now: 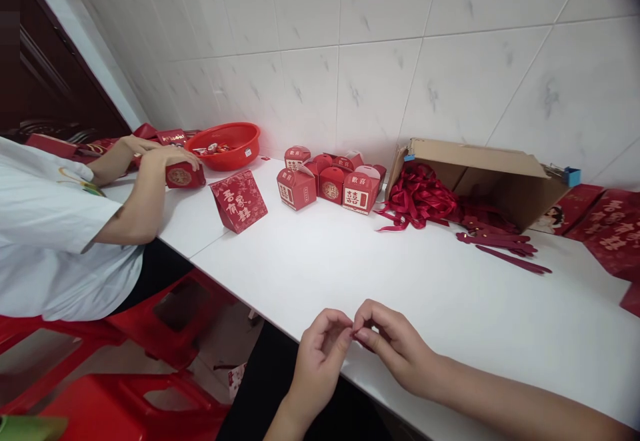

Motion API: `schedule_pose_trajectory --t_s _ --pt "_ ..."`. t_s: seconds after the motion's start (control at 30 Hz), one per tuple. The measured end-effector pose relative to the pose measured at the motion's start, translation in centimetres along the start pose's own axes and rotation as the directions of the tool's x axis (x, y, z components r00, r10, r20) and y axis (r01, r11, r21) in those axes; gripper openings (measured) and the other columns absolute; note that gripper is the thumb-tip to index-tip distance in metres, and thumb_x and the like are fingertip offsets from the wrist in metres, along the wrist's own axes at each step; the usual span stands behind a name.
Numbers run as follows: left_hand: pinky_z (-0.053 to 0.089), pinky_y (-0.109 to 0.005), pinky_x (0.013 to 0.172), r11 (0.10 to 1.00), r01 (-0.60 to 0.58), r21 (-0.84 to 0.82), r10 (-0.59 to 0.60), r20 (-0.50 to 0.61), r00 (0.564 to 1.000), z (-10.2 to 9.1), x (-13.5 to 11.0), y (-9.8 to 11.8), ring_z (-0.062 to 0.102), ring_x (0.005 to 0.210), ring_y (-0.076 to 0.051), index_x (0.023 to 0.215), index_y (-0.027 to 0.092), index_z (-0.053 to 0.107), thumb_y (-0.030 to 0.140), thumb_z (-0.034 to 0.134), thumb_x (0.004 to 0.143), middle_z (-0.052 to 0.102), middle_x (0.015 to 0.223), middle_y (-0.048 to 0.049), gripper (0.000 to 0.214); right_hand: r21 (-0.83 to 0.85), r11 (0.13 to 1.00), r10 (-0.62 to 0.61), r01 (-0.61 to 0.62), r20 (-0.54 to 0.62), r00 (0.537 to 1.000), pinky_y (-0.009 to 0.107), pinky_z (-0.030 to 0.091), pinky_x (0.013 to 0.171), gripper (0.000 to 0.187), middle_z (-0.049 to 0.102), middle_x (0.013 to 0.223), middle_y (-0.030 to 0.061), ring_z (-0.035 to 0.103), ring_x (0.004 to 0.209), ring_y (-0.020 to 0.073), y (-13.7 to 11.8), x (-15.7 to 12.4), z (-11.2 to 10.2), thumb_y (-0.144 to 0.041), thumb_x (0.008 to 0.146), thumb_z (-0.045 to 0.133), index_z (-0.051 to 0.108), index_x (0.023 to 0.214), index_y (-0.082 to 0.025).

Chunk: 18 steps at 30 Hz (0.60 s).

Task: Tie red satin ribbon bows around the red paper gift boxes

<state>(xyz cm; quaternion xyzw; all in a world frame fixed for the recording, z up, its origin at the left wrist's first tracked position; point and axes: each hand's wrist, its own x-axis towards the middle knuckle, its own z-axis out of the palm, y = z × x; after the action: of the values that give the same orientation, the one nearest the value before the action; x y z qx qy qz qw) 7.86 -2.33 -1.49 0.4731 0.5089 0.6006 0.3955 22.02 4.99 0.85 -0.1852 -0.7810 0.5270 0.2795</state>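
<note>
My left hand (pixel 320 354) and my right hand (pixel 395 344) meet at the near edge of the white table (pixel 450 307). Both pinch a small red piece (pixel 358 331) between their fingertips; it is too small to name. Farther back a cardboard box (pixel 480 174) lies on its side with red ribbons (pixel 417 197) spilling out. Several dark red strips (pixel 500 241) lie in front of the box.
Several folded red gift boxes (pixel 330 184) stand by the tiled wall. One open red box (pixel 239 201) lies tilted. A red basin (pixel 225 144) holds small items. A person in a white shirt at left holds a red box (pixel 185 175). Red stools (pixel 150 361) stand below. Flat red cards (pixel 610 227) lie at right.
</note>
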Motion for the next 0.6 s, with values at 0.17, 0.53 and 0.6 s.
schedule_pose_trajectory --t_s 0.17,0.53,0.6 --pt "0.05 -0.024 0.072 0.996 -0.074 0.039 0.075 -0.012 0.997 0.2 -0.2 -0.6 0.062 0.078 -0.013 0.098 0.021 0.056 0.023 0.051 0.086 0.064 0.087 -0.0019 0.013 0.085 0.994 0.064 -0.062 -0.024 0.998 0.023 0.04 0.066 0.013 0.055 0.077 0.0006 0.048 0.071 0.0102 0.2 0.2 0.2 -0.029 0.09 0.048 0.055 0.087 -0.019" --pt "0.046 -0.023 0.063 0.92 -0.238 0.312 0.242 0.027 0.97 0.0 -0.5 -1.6 0.058 0.067 -0.013 0.09 0.019 0.052 0.015 0.044 0.087 0.058 0.075 -0.0004 0.01 0.256 0.957 0.122 -0.134 0.062 0.991 0.024 0.039 0.062 0.018 0.051 0.069 -0.0015 0.048 0.065 0.0092 0.0 0.4 0.3 -0.034 0.09 0.047 0.051 0.089 -0.016" --pt "0.046 -0.024 0.063 0.921 -0.221 0.323 0.211 0.065 0.975 -0.2 -0.5 -1.6 0.057 0.066 -0.013 0.092 0.02 0.049 0.016 0.041 0.088 0.057 0.075 -0.0005 0.01 0.306 0.941 0.125 -0.145 0.084 0.989 0.025 0.041 0.066 0.018 0.052 0.072 -0.001 0.05 0.068 0.0094 0.0 0.5 0.3 -0.034 0.089 0.05 0.051 0.091 -0.016"
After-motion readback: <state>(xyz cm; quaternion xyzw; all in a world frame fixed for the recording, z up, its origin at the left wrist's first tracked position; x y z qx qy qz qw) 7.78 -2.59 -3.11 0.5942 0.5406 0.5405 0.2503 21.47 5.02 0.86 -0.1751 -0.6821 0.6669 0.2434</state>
